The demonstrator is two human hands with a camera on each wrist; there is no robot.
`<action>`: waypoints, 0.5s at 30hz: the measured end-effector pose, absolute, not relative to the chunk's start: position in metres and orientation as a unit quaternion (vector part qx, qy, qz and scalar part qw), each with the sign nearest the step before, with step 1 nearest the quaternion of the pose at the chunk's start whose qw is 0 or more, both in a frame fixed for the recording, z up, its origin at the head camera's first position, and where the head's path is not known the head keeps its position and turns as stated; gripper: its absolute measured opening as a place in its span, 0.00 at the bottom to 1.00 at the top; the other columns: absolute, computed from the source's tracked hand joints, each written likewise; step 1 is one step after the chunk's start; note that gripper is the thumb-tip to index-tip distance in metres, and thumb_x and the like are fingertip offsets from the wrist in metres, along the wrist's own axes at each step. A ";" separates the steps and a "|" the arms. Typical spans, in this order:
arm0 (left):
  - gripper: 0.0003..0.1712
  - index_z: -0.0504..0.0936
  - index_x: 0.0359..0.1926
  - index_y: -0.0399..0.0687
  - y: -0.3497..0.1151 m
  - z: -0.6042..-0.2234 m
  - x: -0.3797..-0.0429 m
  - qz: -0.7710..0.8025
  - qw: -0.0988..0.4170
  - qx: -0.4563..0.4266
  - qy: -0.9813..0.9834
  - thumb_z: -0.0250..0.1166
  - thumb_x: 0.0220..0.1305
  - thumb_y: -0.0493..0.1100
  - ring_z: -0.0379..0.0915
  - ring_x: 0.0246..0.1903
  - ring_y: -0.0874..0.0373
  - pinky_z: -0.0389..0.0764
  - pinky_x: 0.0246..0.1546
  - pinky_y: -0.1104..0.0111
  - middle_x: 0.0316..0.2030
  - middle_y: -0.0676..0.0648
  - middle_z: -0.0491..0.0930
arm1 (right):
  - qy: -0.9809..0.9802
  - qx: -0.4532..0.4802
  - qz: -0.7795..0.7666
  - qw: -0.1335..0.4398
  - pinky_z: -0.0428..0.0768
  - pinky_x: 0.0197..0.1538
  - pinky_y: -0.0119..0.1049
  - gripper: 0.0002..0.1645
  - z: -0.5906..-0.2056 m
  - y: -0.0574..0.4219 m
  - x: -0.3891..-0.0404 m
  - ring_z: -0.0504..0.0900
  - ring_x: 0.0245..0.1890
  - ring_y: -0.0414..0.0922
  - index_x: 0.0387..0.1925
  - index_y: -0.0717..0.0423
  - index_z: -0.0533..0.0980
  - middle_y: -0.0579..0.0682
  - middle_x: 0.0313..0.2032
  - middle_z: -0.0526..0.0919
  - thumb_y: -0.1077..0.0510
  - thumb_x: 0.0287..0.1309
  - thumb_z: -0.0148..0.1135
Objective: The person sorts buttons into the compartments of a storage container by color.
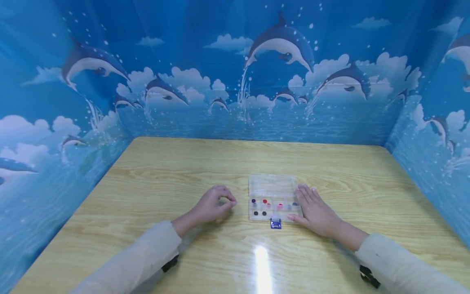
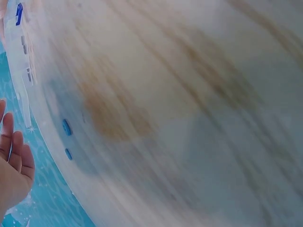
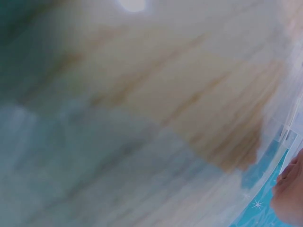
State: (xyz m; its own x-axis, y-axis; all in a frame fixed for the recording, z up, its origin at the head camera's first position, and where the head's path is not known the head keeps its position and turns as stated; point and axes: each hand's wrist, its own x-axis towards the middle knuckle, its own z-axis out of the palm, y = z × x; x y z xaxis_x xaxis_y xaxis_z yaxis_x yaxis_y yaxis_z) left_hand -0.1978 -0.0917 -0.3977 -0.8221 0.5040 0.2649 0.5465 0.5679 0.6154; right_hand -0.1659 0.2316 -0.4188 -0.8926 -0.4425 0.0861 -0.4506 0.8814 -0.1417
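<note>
A clear plastic compartment box point(image 1: 253, 207) lies on the table, its transparent lid point(image 1: 271, 184) folded back. Small round pieces sit in its compartments: dark ones point(image 1: 256, 213), a red one point(image 1: 264, 201) and a pink one point(image 1: 280, 206). At its front edge is a small blue piece point(image 1: 275, 223). My right hand point(image 1: 317, 214) rests along the box's right side, fingers straight, thumb at the front corner. Left of the box, my left hand point(image 1: 214, 203) hovers with loosely curled fingers and nothing visible in them. Two small blue discs point(image 2: 66, 127) lie near it in the left wrist view.
The wood-grain tabletop point(image 1: 183, 163) carries a bright light reflection point(image 1: 262, 269) near the front. A blue dolphin-print curtain point(image 1: 220, 61) closes off the back and both sides. Dark straps show beneath both sleeves.
</note>
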 end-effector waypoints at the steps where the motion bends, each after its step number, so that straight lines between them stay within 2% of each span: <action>1: 0.03 0.84 0.30 0.45 -0.093 -0.398 -0.198 -0.355 0.030 -0.299 -0.885 0.65 0.55 0.39 0.74 0.38 0.57 0.74 0.44 0.63 0.31 0.50 0.81 | -0.970 0.230 0.079 0.026 0.49 0.68 0.57 0.50 -0.419 0.232 -0.166 0.51 0.68 0.65 0.65 0.74 0.52 0.71 0.67 0.53 0.37 0.60 0.50; 15: 0.04 0.84 0.32 0.46 -0.112 -0.403 -0.194 -0.337 0.025 -0.320 -0.885 0.66 0.55 0.40 0.74 0.40 0.55 0.75 0.47 0.61 0.34 0.50 0.82 | -0.969 0.232 0.082 0.026 0.49 0.69 0.57 0.49 -0.420 0.231 -0.166 0.50 0.68 0.65 0.65 0.74 0.53 0.71 0.67 0.53 0.37 0.60 0.50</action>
